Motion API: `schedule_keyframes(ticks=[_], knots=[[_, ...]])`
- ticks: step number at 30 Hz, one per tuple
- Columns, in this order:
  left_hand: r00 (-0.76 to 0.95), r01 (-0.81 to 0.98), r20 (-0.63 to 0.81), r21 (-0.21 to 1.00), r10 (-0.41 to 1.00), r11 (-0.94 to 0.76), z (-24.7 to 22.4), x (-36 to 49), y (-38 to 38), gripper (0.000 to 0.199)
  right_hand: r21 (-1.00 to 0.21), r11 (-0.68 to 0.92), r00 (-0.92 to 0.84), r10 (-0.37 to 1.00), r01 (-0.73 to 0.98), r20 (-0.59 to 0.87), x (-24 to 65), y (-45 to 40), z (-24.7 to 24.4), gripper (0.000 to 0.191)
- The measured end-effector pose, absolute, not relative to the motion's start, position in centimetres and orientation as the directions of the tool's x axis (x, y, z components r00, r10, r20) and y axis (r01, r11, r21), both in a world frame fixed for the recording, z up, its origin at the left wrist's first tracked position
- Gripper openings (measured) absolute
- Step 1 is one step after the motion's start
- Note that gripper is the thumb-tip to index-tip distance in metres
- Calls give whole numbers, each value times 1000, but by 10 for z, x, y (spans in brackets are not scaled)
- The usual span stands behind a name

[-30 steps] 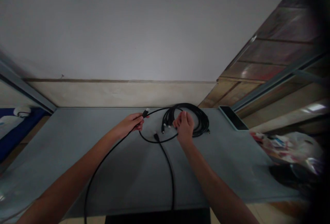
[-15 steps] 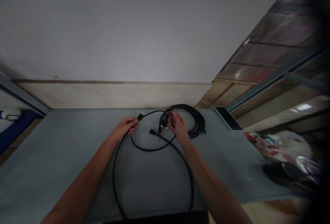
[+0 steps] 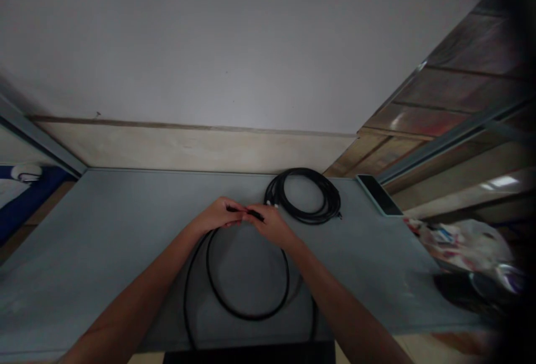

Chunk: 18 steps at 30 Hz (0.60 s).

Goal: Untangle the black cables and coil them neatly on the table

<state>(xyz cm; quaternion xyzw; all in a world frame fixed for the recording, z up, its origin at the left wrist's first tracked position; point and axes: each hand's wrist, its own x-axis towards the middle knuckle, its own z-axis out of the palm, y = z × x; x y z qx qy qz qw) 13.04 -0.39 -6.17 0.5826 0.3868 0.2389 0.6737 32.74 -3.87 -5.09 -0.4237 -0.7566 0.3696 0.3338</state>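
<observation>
A black cable with plug ends bends in a round loop on the grey table, its outer run dropping past the front edge. My left hand is closed in a pinch on this cable near a dark end. Closed as well, my right hand grips another dark part of the cable, and the fingertips of both hands meet. Fingers cover most of what lies between them. Just beyond my right hand lies a coil of black cable, with small pale tips at its left side.
A phone with a pale green edge lies at the table's back right. A wall panel rises behind. Plastic bags and a dark round object are at the right. Metal posts frame the sides.
My right hand has moved away from the coil, leftward and nearer, to meet my left hand. My left hand has shifted right. The cable's inner loop now reaches closer to the front edge.
</observation>
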Motion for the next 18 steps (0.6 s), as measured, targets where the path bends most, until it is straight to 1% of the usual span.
schedule_keyframes(ticks=[2,4,8,11,13,16,18], knots=[[559,123,-244,970,792,212,-60,132,-4,36,-826,373,-420,888,423,186,330,-35,-51,21],[547,99,-263,963,795,251,-58,129,-2,36,-807,377,-377,902,455,209,336,-31,-51,21],[492,-18,-300,935,817,354,-49,114,7,38,-777,360,-169,932,516,320,351,-23,-45,20],[451,-71,-292,930,843,360,-43,106,12,38,-779,344,-37,923,524,383,358,-20,-42,18],[438,-75,-282,935,853,348,-41,103,12,38,-777,339,6,915,530,403,358,-19,-42,18],[430,-38,-295,938,853,344,-42,96,12,39,-794,315,-17,933,520,359,355,-19,-44,25],[449,10,-320,936,834,353,-44,90,11,40,-849,263,-106,965,458,241,354,-22,-43,31]])
